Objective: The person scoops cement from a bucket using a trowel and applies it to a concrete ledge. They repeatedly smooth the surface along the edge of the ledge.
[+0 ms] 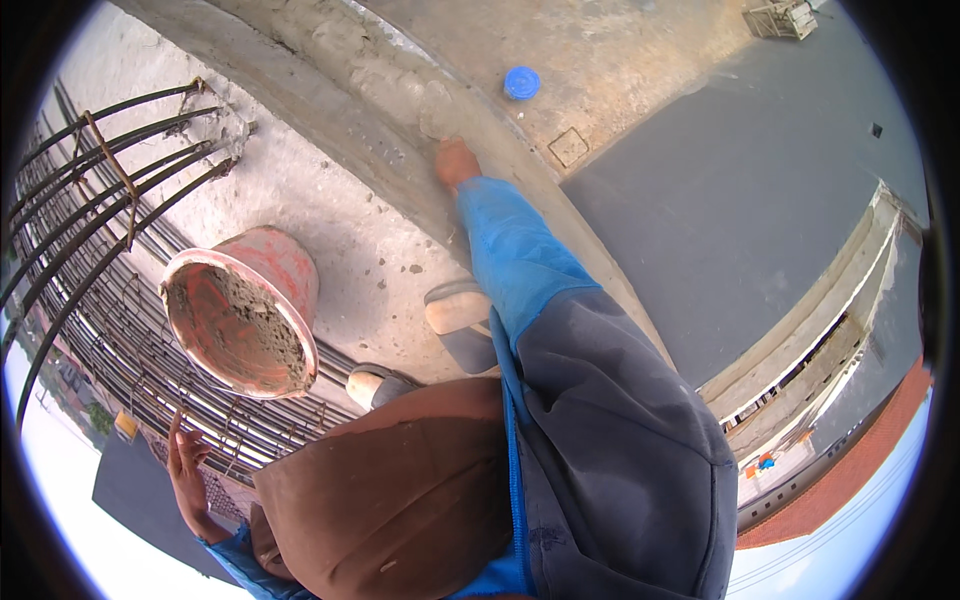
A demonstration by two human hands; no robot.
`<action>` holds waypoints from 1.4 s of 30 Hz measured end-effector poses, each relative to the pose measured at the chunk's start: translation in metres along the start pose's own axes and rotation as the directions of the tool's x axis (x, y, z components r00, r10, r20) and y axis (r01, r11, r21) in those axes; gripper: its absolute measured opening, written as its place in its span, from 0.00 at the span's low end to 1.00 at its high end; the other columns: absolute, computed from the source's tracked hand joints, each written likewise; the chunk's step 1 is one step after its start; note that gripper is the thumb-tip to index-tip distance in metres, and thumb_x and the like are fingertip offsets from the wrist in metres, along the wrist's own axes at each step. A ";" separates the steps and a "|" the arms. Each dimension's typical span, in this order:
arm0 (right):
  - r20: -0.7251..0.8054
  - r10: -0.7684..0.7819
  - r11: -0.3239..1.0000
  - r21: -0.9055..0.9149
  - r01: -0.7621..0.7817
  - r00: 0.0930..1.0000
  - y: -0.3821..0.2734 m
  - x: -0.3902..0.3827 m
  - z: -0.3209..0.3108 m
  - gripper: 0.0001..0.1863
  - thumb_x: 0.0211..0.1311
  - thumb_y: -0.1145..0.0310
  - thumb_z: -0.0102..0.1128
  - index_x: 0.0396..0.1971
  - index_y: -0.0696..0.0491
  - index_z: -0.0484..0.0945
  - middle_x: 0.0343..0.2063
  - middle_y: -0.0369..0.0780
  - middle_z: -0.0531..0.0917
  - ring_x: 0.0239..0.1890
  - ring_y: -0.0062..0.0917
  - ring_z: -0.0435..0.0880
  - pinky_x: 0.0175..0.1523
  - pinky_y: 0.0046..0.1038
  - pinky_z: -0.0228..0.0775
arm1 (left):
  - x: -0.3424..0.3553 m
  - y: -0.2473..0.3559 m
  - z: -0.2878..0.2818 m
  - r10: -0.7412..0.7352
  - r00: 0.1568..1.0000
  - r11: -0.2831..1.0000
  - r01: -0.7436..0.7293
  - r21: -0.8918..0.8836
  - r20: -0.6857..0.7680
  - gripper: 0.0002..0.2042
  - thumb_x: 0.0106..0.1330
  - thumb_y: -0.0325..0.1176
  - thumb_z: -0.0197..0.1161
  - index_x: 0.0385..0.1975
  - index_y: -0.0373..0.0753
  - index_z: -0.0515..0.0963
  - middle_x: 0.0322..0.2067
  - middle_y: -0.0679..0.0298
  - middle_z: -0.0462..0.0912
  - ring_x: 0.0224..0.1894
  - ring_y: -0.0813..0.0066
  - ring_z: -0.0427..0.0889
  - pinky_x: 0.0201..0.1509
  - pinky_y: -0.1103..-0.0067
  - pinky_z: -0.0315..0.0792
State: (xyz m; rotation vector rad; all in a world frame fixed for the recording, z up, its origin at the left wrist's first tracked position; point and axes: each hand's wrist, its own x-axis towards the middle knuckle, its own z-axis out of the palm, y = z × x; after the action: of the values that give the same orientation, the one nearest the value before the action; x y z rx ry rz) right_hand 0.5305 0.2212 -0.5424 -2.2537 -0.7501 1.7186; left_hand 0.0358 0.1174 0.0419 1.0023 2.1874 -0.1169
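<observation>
My right hand (457, 163) reaches forward to the long concrete ledge (350, 130), closed against its surface beside a patch of wet mortar (434, 108). Whatever the fingers grip, if anything, is hidden beneath the hand. My left hand (187, 458) is held out at the lower left, fingers apart and holding nothing, near the steel bars. A reddish bucket (288, 268) leans on its side a little above that hand, its mouth turned toward me. Grey mortar (265, 315) clings to the bucket's inside.
Bent steel reinforcing bars (110, 165) stick out at the left, with more bars running beneath the bucket. My shoes (462, 318) stand on rough concrete beside the ledge. Beyond it are a blue round container (521, 83), a dark grey floor (720, 220) and a wooden crate (780, 20).
</observation>
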 end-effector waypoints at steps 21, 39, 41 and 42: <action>-0.207 0.004 0.935 -0.346 -0.077 0.978 0.114 -0.064 -0.092 0.23 0.83 0.47 0.40 0.58 0.51 0.69 0.46 0.59 0.87 0.52 0.59 0.86 0.58 0.58 0.74 | 0.045 0.000 0.012 0.008 0.996 0.999 -0.004 -0.042 0.085 0.28 0.86 0.54 0.45 0.77 0.47 0.69 0.43 0.65 0.82 0.42 0.78 0.82 0.50 0.76 0.78; -0.345 0.349 0.917 -0.066 -0.393 0.871 0.206 -0.091 -0.121 0.26 0.83 0.45 0.40 0.56 0.53 0.72 0.48 0.63 0.86 0.55 0.62 0.84 0.60 0.58 0.74 | 0.039 -0.027 0.009 -0.054 0.995 0.987 0.067 -0.145 0.087 0.28 0.87 0.54 0.45 0.78 0.46 0.68 0.43 0.64 0.83 0.42 0.79 0.83 0.51 0.78 0.79; -0.277 0.263 0.958 -0.036 -0.284 0.924 0.164 -0.060 -0.114 0.28 0.83 0.46 0.39 0.58 0.56 0.72 0.52 0.65 0.83 0.58 0.64 0.81 0.64 0.56 0.72 | 0.048 -0.022 0.009 -0.034 0.995 0.990 0.046 -0.133 0.090 0.28 0.87 0.54 0.45 0.78 0.47 0.68 0.44 0.65 0.83 0.41 0.80 0.82 0.50 0.78 0.78; -0.228 0.216 0.974 -0.023 -0.227 0.949 0.133 -0.043 -0.106 0.28 0.83 0.46 0.39 0.59 0.57 0.72 0.53 0.65 0.83 0.59 0.63 0.81 0.64 0.56 0.71 | 0.052 -0.015 0.009 -0.018 0.996 0.993 0.029 -0.115 0.092 0.28 0.86 0.54 0.46 0.78 0.48 0.68 0.44 0.66 0.83 0.41 0.80 0.82 0.49 0.78 0.78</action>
State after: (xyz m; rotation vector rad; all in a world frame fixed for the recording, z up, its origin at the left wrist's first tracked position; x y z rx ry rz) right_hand 0.6582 0.1006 -0.5351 -2.5960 -0.5113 1.5079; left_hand 0.0076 0.1366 -0.0015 0.8896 2.0983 -0.0449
